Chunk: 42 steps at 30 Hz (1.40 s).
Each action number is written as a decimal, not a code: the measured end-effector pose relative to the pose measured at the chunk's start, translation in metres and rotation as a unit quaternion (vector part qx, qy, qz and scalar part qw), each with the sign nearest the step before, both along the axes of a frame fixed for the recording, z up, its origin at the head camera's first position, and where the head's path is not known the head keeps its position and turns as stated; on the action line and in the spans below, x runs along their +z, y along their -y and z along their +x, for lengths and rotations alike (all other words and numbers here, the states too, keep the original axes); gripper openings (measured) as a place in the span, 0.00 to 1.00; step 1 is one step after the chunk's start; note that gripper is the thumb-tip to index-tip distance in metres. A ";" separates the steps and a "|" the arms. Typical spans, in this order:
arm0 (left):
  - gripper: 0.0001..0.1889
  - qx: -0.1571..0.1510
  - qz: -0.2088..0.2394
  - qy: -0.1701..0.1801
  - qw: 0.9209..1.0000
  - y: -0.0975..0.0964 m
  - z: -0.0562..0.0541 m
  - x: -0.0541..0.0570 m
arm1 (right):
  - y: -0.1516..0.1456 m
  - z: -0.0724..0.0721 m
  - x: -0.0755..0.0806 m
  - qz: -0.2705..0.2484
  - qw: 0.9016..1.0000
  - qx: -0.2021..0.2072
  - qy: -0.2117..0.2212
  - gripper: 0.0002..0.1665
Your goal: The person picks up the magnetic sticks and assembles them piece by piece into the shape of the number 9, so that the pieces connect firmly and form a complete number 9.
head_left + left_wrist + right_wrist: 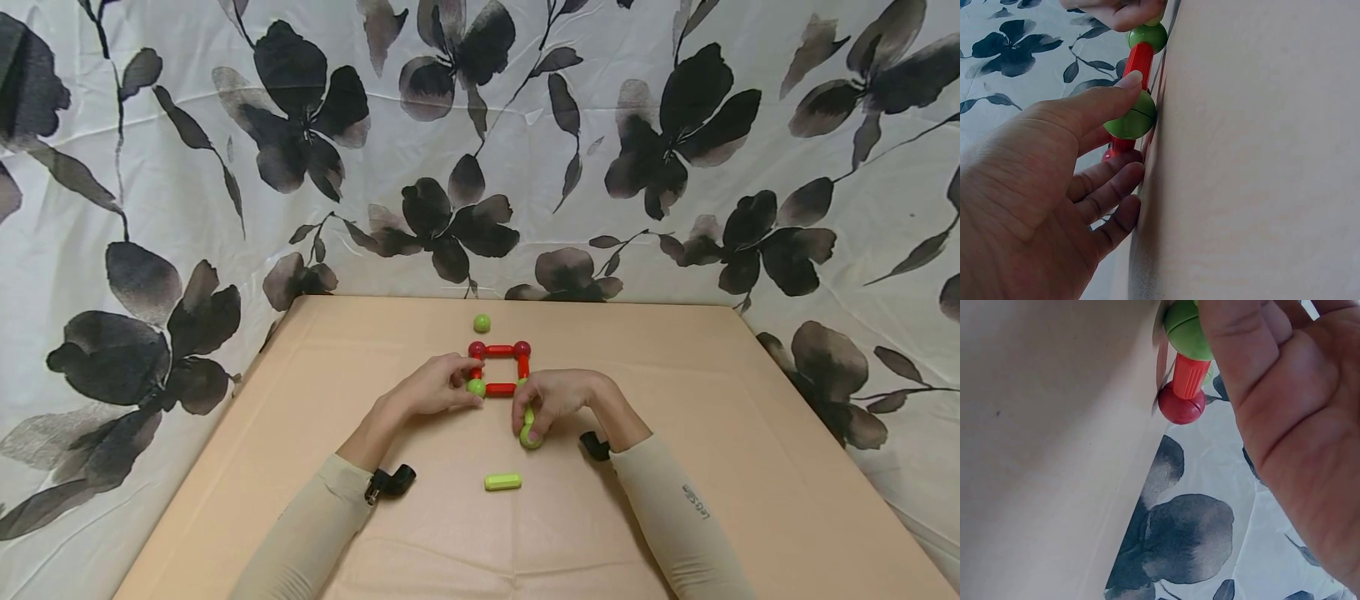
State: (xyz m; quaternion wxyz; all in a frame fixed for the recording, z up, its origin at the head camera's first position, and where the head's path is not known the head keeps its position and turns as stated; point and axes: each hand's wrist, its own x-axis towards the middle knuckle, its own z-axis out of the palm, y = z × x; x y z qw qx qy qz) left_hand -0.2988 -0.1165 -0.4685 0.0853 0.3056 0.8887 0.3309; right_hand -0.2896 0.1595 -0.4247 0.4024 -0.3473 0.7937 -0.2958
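Observation:
A square of red rods (500,389) lies on the table, with two dark red balls (522,349) at its far corners. Green balls sit at the near corners. My left hand (438,385) holds the near-left green ball (1132,119), its thumb across the ball in the left wrist view. At the near-right corner, my right hand (558,396) pinches a light green rod (528,415) with a green ball (531,437) on its near end. The right fingers partly cover that rod and the corner ball; whether they join is hidden.
One loose green ball (482,323) lies beyond the square, by the table's far edge. A loose light green rod (502,482) lies nearer, between the forearms. Floral cloth (450,150) hangs behind the tan table (360,333).

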 end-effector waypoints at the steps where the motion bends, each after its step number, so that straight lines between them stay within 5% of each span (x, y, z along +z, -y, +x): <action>1: 0.38 0.000 0.000 -0.001 1.000 0.000 0.000 0.000 | 0.000 0.000 0.000 0.000 1.000 -0.002 0.001 0.10; 8: 0.37 -0.006 0.001 -0.002 1.000 0.001 0.000 0.000 | -0.001 0.001 -0.001 -0.007 1.000 -0.024 0.015 0.13; 11: 0.37 -0.007 -0.001 -0.004 1.000 0.001 0.000 0.000 | -0.006 -0.003 -0.002 -0.049 0.997 -0.054 -0.004 0.15; 16: 0.37 -0.008 -0.001 -0.003 1.000 0.002 0.000 -0.001 | -0.020 -0.018 -0.010 -0.150 0.969 -0.180 -0.076 0.17; 19: 0.37 -0.007 -0.001 -0.004 1.000 0.002 0.000 -0.001 | -0.025 -0.025 -0.016 -0.162 0.955 -0.228 -0.098 0.18; 28: 0.37 -0.006 0.002 -0.006 1.000 0.002 0.002 0.001 | -0.021 -0.034 -0.027 -0.115 0.973 -0.180 -0.091 0.21; 35: 0.29 0.055 0.040 -0.002 0.998 0.003 0.009 0.016 | -0.022 -0.036 -0.028 -0.111 0.973 -0.182 -0.090 0.22; 37: 0.25 0.032 0.041 -0.004 0.999 -0.001 0.012 0.022 | -0.023 -0.036 -0.027 -0.113 0.972 -0.184 -0.088 0.22; 42: 0.19 -0.080 0.016 0.025 0.996 -0.017 0.026 0.035 | -0.023 -0.035 -0.026 -0.115 0.972 -0.190 -0.078 0.21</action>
